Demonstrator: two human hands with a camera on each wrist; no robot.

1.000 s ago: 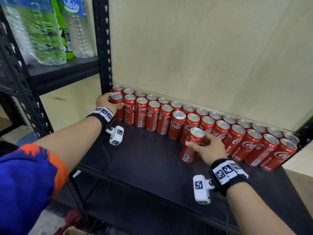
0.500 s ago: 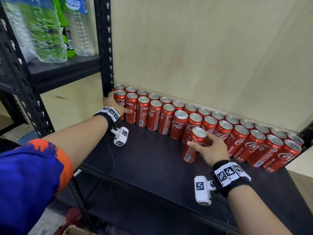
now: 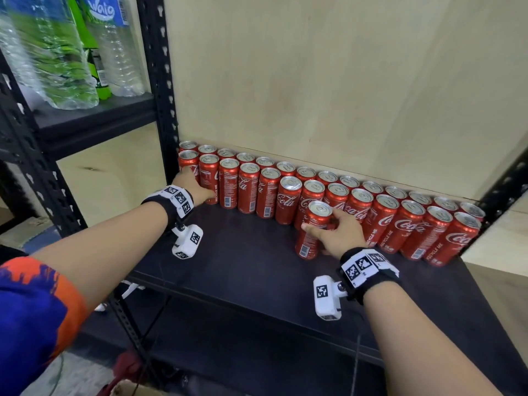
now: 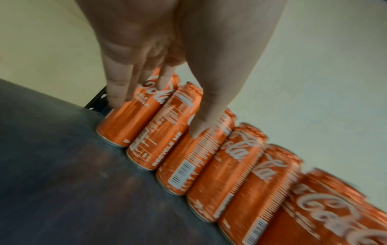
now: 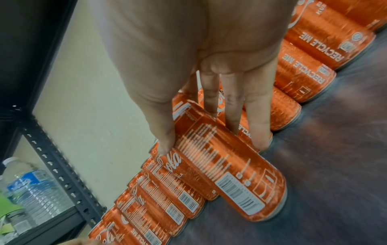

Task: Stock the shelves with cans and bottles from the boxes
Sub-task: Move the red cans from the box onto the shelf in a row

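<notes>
Two rows of red cola cans (image 3: 357, 204) stand along the back of the black shelf (image 3: 228, 267). My left hand (image 3: 200, 190) presses against the leftmost front cans (image 4: 125, 122) by the corner post. Its fingers lie fairly straight on the end can and its thumb on the third (image 4: 155, 114). One more red can (image 3: 311, 238) stands upright in front of the rows near the middle. My right hand (image 3: 328, 227) grips that can, thumb on its left side and fingers on its right (image 5: 213, 145); its barcode (image 5: 240, 194) faces me.
Clear water bottles (image 3: 57, 52) and a green bottle (image 3: 94, 67) stand on the neighbouring shelf at upper left. A black perforated post (image 3: 160, 81) divides the two bays. A plywood wall (image 3: 314, 81) backs the cans. The shelf's front half is bare, with a lower shelf (image 3: 257, 352) beneath.
My left hand has slid down from the top of the leftmost front can to press on the cans' sides. My right hand keeps its hold on the front can, almost unmoved.
</notes>
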